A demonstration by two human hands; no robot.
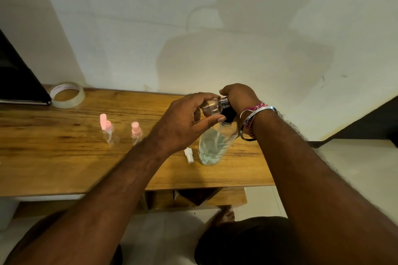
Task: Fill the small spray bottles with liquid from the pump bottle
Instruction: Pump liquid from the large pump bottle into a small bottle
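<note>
Pump bottle (212, 146), part-filled with clear liquid, is being kept standing on the wooden table (64, 157), its black pump top gripped by the right hand (239, 99). A small silver bottle (212, 108) is being pinched by the left hand (185, 122) at that top. Two pink-capped spray bottles (107, 131) are being left standing further left, and a white cap (188, 155) is lying just beside the base.

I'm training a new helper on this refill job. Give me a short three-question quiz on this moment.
1. True or false: the left hand holds a small silver bottle.
2. How many pink-capped spray bottles stand on the table?
3. The loose white cap lies: A) beside the big clear bottle; B) inside the tape roll.

Key: 1 true; 2 two; 3 A.
</note>
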